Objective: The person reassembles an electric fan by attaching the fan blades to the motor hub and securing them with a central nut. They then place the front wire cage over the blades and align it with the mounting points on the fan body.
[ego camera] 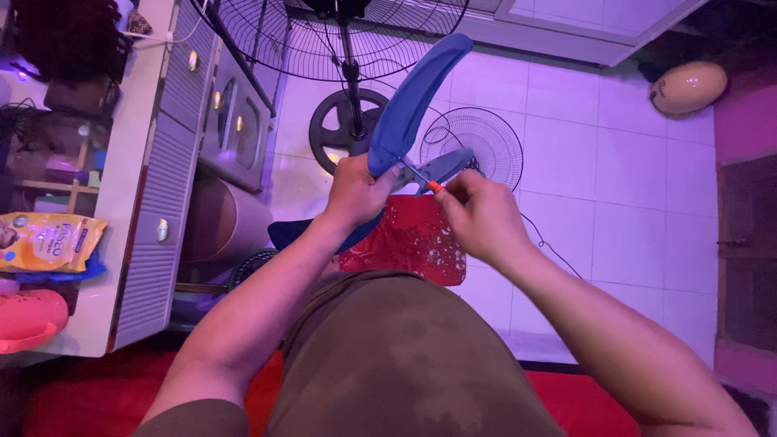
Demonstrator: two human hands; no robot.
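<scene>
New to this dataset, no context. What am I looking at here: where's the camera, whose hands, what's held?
There is one picture, taken by a camera worn on a person's head and looking straight down, so you see their own forearms and lap. There is no machine, just bare hands.

The left hand grips a blue fan blade piece at its hub. The right hand pinches a small tool with an orange handle, its thin shaft reaching towards the hub.

Below, on the white tiled floor, stand a pedestal fan with a round base, a loose wire fan guard and a red patterned stool or seat. A grey cabinet stands at the left, with a yellow packet on the white surface beside it.
</scene>
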